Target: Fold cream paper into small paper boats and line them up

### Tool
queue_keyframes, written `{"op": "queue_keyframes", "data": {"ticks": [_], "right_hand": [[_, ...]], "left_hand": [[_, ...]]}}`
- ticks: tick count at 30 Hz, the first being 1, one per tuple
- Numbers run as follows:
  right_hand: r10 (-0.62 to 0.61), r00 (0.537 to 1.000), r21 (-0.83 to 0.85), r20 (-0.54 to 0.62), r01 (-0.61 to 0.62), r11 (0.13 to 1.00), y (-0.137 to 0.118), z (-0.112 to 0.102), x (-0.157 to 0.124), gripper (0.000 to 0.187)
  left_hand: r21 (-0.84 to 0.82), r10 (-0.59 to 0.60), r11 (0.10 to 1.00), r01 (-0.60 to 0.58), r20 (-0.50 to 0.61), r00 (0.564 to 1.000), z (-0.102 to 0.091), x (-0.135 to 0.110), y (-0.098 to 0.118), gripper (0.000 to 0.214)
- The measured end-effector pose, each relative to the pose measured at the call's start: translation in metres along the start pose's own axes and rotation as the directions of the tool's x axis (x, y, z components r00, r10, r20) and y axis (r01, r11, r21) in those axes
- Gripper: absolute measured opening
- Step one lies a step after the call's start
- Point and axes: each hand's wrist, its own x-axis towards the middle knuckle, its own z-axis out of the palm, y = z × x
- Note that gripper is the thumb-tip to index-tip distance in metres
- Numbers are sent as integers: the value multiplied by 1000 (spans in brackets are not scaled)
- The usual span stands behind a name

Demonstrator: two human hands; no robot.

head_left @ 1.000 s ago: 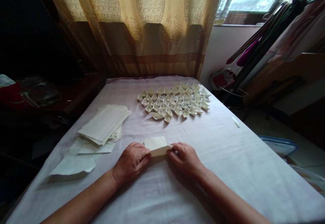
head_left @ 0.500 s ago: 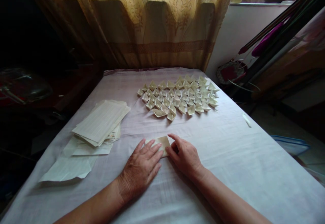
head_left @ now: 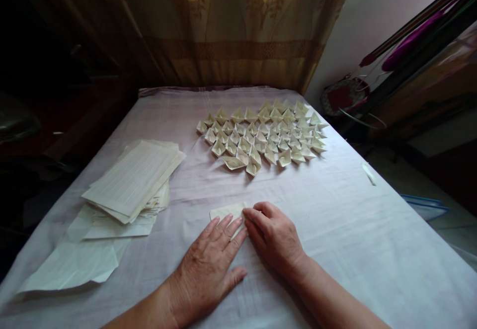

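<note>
A small folded cream paper [head_left: 225,211] lies on the pale cloth-covered table [head_left: 335,229] near its front middle. My left hand [head_left: 212,264] lies flat on it with fingers stretched out, covering its lower part. My right hand [head_left: 274,237] rests beside it, fingers curled, fingertips pressing the paper's right edge. Beyond the hands sits a cluster of several small folded paper boats [head_left: 263,137].
A stack of lined paper sheets [head_left: 130,182] lies at the left, with loose sheets [head_left: 70,264] under and in front of it. A small paper scrap [head_left: 368,174] is near the right edge. A curtain [head_left: 231,26] hangs behind; poles and clutter stand at the right.
The paper was held raised between both hands; now it lies flat under my left palm. The right fingertips have moved onto its right edge. The camera has tilted down.
</note>
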Motion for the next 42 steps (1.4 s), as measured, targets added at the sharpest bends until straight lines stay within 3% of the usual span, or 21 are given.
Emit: {"op": "queue_keyframes", "data": {"ticks": [20, 28, 32, 37, 42], "right_hand": [[-44, 999, -77, 22, 46, 996, -2, -5, 3, 22], [97, 995, 46, 0, -97, 994, 9, -6, -2, 23], [135, 989, 85, 58, -140, 986, 12, -11, 0, 21], [144, 981, 141, 130, -162, 977, 12, -16, 1, 22], [127, 984, 187, 125, -149, 971, 13, -16, 1, 22]], "left_hand": [[-22, 19, 1000, -20, -47, 999, -1, 0, -2, 59], [-1, 33, 999, -33, -38, 999, -2, 1, -2, 57], [-34, 27, 999, -28, -15, 1000, -2, 2, -3, 55], [-60, 16, 998, -16, -6, 1000, 0, 1, -3, 54], [-17, 41, 999, -42, -42, 998, -1, 0, -4, 57]]}}
